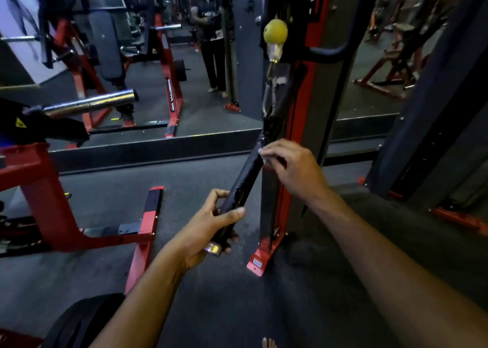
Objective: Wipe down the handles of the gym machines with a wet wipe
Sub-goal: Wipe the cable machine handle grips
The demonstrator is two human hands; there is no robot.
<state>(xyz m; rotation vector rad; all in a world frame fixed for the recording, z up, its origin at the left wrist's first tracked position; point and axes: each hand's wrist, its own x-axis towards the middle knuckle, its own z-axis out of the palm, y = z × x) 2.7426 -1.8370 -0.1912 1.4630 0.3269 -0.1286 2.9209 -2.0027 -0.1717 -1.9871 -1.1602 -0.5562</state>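
1. Handle point(244, 181), a black wrapped bar with a chrome end cap point(213, 248), is hanging tilted from the cable hardware of the red and black machine column point(295, 104); I am seeing its lower end toward the camera and its upper end leaning up and to the right.
2. Left hand point(211, 228) is gripping the lower end of the handle, fingers curled round it from the left and the thumb lying across the front, just above the chrome end cap.
3. Right hand point(290, 165) is pinching a small pale wet wipe point(264, 156) between its fingertips and is pressing it against the upper part of the handle; only a scrap of the wipe is showing.
4. Above the handle, a chrome clip point(269, 96) is linking it to a yellow ball stopper point(275, 31) on the cable.
5. Behind the column, a wall mirror point(184, 57) is reflecting red benches and a standing person.
6. On the left, a red bench frame point(52, 202) is standing on the dark rubber floor point(237, 308), with a chrome bar sleeve point(92, 103) projecting above it.
7. At the bottom edge, a bare foot point(268, 343) is showing, and a black padded seat point(79, 321) is lying at lower left.
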